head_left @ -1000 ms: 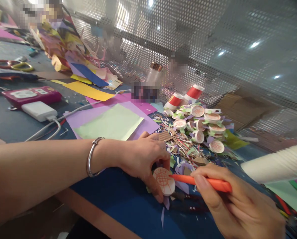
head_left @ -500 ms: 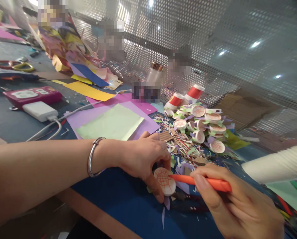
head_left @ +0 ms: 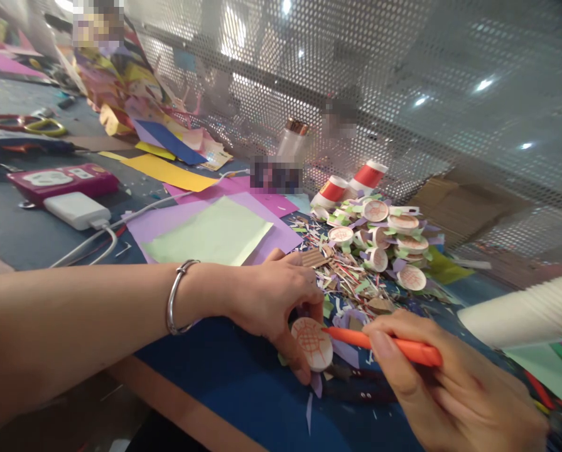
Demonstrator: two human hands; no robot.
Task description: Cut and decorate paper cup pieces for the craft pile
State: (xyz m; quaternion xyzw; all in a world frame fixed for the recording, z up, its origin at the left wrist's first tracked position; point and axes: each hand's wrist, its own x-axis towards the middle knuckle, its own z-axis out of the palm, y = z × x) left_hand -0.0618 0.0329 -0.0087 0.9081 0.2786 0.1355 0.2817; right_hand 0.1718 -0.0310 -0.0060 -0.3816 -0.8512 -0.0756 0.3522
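A white disc (head_left: 311,344) lies between my left hand (head_left: 278,301) and my right hand (head_left: 438,380).
My left thumb and fingers pinch the disc; my right pinches an orange marker (head_left: 396,348), its tip at the disc's rim, contact uncertain. Blue tabletop (head_left: 238,395) runs from below my left hand to a tan edge (head_left: 186,405); paper scraps (head_left: 349,279) crowd beyond both. Past them, a red-banded cup (head_left: 329,190) bears markings too small to read.
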